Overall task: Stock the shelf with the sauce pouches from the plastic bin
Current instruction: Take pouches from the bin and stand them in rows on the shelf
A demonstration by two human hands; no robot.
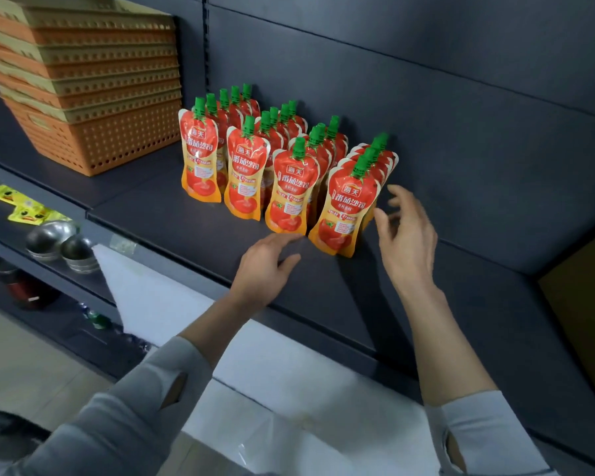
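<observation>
Both hands hold nothing. The right hand point(406, 231), fingers spread and loose, hovers just beside the nearest file of tomato sauce pouches point(344, 207). The left hand point(265, 266), fingers relaxed, lies low on the shelf board point(172, 218) just in front of that file; we cannot tell whether it presses down. The pouches stand upright in four files running from the hands back toward the rear panel point(426, 97). We judge each pouch light, soft-walled and glossy, so apt to slip and to tip its neighbours. The firmest hold is probably at the shoulders under the green screw cap point(361, 166), or across the narrow waist. The board looks flat, matte and dark, with bare surface showing beyond the right hand. Beneath the forearms sits the white plastic bin point(158, 297); we cannot make out its contents. Well past the left hand stand stacked perforated baskets point(93, 97) and, on a lower shelf, steel bowls point(52, 238).
</observation>
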